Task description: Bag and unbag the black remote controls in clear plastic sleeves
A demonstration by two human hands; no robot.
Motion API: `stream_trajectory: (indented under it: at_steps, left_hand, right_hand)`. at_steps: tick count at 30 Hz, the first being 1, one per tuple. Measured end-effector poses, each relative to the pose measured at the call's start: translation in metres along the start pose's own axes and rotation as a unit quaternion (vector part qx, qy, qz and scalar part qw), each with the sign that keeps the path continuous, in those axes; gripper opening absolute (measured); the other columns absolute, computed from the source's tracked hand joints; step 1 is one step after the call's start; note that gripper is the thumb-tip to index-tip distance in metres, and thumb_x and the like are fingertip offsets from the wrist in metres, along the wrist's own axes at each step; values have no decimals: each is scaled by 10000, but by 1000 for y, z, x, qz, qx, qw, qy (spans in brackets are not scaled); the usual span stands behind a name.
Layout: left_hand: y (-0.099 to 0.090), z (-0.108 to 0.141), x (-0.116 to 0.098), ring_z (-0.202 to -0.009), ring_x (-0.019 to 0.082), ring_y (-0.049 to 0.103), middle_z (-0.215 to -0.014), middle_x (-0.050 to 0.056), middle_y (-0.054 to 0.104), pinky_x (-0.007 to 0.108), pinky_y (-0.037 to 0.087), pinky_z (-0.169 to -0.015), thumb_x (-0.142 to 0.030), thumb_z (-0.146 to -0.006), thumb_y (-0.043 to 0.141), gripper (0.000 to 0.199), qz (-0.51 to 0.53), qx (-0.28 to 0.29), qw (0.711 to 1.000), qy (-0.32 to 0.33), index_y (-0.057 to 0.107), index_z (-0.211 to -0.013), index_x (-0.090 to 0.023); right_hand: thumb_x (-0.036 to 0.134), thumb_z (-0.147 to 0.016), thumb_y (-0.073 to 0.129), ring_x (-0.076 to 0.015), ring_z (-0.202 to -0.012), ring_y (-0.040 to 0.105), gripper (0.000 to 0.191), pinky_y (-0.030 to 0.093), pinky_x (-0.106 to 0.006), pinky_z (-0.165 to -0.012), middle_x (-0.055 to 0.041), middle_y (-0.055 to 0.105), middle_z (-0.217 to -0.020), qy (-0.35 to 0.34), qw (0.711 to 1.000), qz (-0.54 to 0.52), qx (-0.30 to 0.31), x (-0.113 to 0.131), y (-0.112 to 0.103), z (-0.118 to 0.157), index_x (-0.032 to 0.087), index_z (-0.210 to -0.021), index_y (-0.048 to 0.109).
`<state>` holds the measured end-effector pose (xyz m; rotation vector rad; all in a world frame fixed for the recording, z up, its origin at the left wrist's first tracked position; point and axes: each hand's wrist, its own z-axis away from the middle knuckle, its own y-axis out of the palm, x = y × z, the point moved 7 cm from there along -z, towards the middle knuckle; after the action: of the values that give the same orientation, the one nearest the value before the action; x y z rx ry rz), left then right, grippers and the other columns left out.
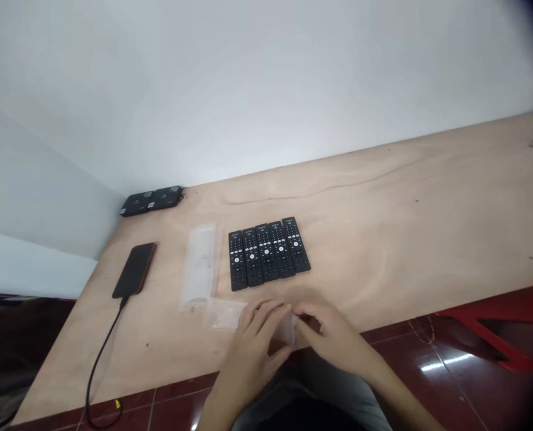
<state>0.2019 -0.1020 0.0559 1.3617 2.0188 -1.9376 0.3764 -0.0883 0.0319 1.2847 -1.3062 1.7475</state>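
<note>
Clear plastic bag point(224, 315) held in both hands just over the near edge of the plywood bench point(383, 221), its loose end lying out to the left and its other end bunched between the hands. Left hand point(250, 350) has its fingers point(266, 314) curled closed on the plastic, narrow grip, no wide spread. Right hand point(333, 332) comes in from the other side, fingers point(304, 311) also bent inward and pinching the bag, fingertips partly hidden, the two hands almost touching. Just past the bag, a flat clear plastic sleeve point(201, 263) lies on the bench, and beside it sit five black remote controls point(268, 254) side by side, buttons up. Further left is a black smartphone point(134, 270) with a black cable point(104, 353) hanging over the bench edge. Two flat black devices point(152, 200) sit in the back corner against the wall point(248, 78).
</note>
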Motion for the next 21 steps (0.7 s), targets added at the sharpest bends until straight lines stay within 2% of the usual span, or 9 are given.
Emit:
stream_trajectory:
  at_steps: [4, 11, 16, 19, 21]
  left_hand:
    - [7, 2, 1, -1396, 343, 579, -1442, 117, 686, 558, 573, -1179, -61, -920, 816, 710, 23, 12, 1000, 1, 576, -1548, -287]
    - [13, 0, 2, -1367, 340, 608, -1412, 123, 680, 565, 590, -1154, -72, -927, 793, 704, 30, 21, 999, 5, 579, -1559, -298]
    - [15, 2, 8, -1346, 323, 659, -1441, 122, 690, 541, 611, -1132, -107, -956, 777, 740, 41, 17, 999, 2, 518, -1620, -307]
    - [16, 4, 10, -1394, 345, 656, -1509, 131, 674, 564, 598, -1163, -174, -939, 844, 806, 44, 24, 999, 7, 492, -1649, -318]
    - [14, 6, 11, -1374, 340, 679, -1497, 128, 689, 557, 613, -1145, -166, -957, 821, 780, 39, 21, 999, 12, 498, -1649, -325]
  right_hand:
    - [252, -1105, 581, -237, -923, 693, 220, 536, -347, -848, -19, 784, -953, 20, 1000, 20, -1, -2, 0, 1, 243, -972, 756]
    - [247, -1097, 586, -269, -1003, 712, 210, 557, -403, -967, -48, 799, -1028, 8, 999, 49, -13, 2, -5, 1, 239, -969, 752]
    - [213, -1088, 611, -285, -1149, 715, 194, 543, -446, -1091, -67, 819, -1182, -27, 999, 42, -22, 6, -8, 1, 255, -1097, 800]
    - [187, -1078, 611, -289, -1190, 706, 225, 548, -460, -1102, -80, 813, -1245, -32, 998, 35, -29, 5, -9, 2, 257, -1168, 805]
    - [199, -1090, 600, -289, -1204, 698, 218, 540, -471, -1120, -81, 807, -1241, -35, 999, 31, -28, 3, -9, 2, 254, -1165, 798]
